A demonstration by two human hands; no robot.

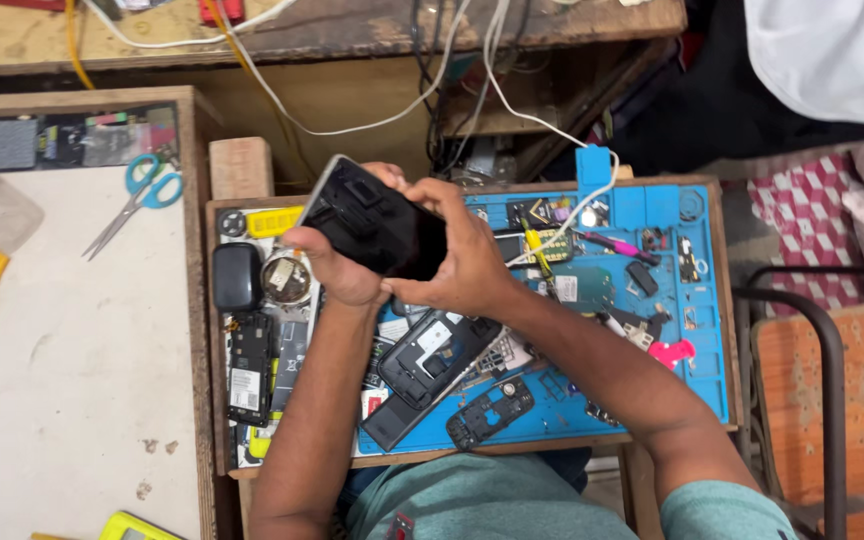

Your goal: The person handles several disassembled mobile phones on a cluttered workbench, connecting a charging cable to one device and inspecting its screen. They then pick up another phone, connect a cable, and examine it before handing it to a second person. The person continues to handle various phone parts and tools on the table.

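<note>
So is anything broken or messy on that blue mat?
Yes. The blue mat is strewn with taken-apart phone pieces: an open phone shell and a bare black frame lie askew. Both hands, left and right, grip a black phone.

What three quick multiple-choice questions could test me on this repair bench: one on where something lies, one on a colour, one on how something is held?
1. Where do the scissors lie?
A. On the pale table left of the tray
B. On the blue mat
C. On the chair

2. What colour is the work mat?
A. Green
B. Blue
C. Red

3. How is the black phone held?
A. Flat on the mat
B. In one hand
C. In both hands, lifted above the mat

Answers: 1 A, they rest on the pale surface; 2 B, the mat is bright blue; 3 C, left hand and right hand both grip it.
</note>
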